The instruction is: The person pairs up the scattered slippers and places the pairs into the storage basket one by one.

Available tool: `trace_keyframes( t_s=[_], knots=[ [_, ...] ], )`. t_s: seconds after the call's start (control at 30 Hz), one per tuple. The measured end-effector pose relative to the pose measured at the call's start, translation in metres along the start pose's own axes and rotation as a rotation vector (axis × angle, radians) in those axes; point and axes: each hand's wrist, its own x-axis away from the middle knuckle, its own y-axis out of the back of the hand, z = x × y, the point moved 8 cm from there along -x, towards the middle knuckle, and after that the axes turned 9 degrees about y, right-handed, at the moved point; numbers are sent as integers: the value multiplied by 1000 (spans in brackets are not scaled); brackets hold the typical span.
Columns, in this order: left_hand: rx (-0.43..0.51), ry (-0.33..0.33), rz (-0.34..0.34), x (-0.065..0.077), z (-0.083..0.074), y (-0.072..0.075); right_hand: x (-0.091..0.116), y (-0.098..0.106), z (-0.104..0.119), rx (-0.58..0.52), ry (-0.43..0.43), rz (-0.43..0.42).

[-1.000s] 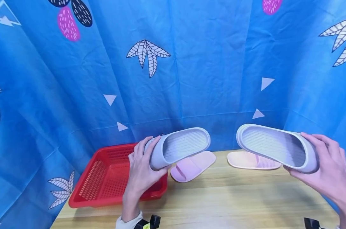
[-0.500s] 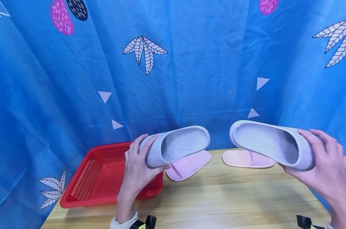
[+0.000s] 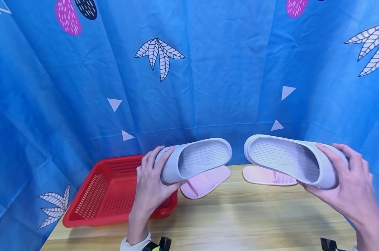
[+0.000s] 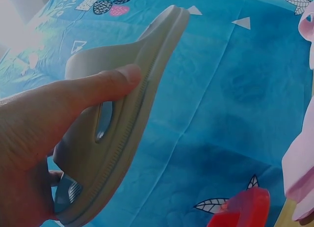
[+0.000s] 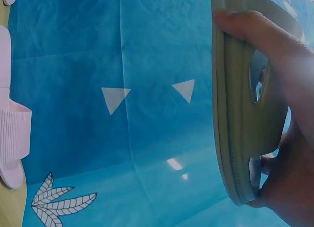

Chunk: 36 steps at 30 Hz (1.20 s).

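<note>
My left hand (image 3: 153,181) grips a pale grey-lilac slide slipper (image 3: 205,157) across its strap, heel end pointing right and footbed facing me. In the left wrist view the thumb presses along the side of this slipper (image 4: 117,124), by a slot in the strap. Its match, a second grey-lilac slipper (image 3: 280,155), is held the same way in my right hand (image 3: 349,181), heel pointing left. The right wrist view has the thumb on that slipper's sole edge (image 5: 228,114). Both are raised above the table, heels facing each other with a gap between.
Behind the raised pair, a pink slipper (image 3: 205,183) lies on the wooden table (image 3: 239,216), and another pink slipper (image 3: 258,174) lies further right. A red plastic basket (image 3: 95,221) stands at the left, partly behind my left hand. Blue patterned cloth (image 3: 224,69) hangs at the back and sides.
The right hand has brought its grey-lilac slipper a little to the left, closer to the other one. My left hand keeps its grip almost in place; the view has shifted slightly.
</note>
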Motion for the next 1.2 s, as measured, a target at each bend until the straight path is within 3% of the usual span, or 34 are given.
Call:
trace_keyframes(
  t_s=[1.2],
  knots=[
    [-26,-23,-6,3,-11,-16,-10,-20,42,26,186,9]
  ],
)
